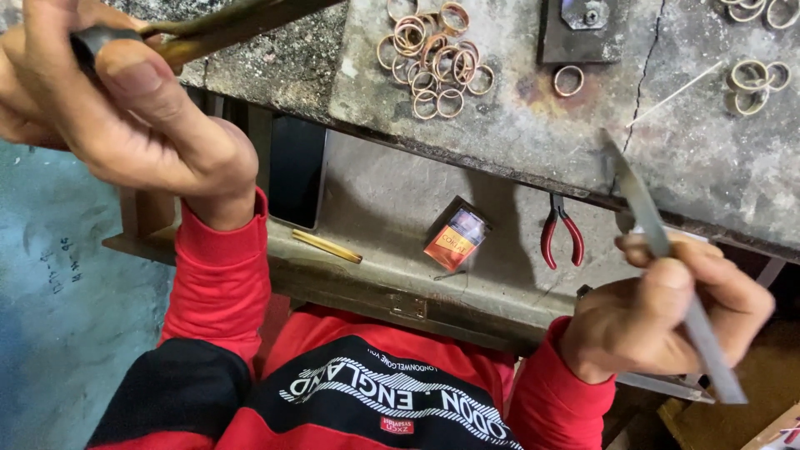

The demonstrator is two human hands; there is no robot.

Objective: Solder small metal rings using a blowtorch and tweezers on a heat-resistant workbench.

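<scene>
View from above, looking down at a person in a red and black sweatshirt w/ both hands raised over a worn grey table [517,125].

Left hand [125,108], upper left of frame, is closed tight around the dark grip of a long brass-coloured tool [225,29]; the tool runs up and to the right, out over the table edge. Thumb lies along the top of the grip.

Right hand [667,308], lower right, is clamped on a flat grey metal file [658,242], held at a slant. Its pointed tip reaches up to the front edge of the table; the other end sticks out below the fist. The two hands are well apart, one on each side of the body.

On the tabletop, top centre, a loose heap of small brass rings [433,58], many overlapping. One single ring [568,80] lies apart to the right of the heap, just below a dark metal plate [583,29]. More rings [754,83] sit at far right, near a thin pale stick [675,93].

Below the tabletop, a lower shelf [375,208] holds a short brass rod [327,247], a small orange-red packet [455,239] and red-handled pliers [561,233], side by side but not touching.
</scene>
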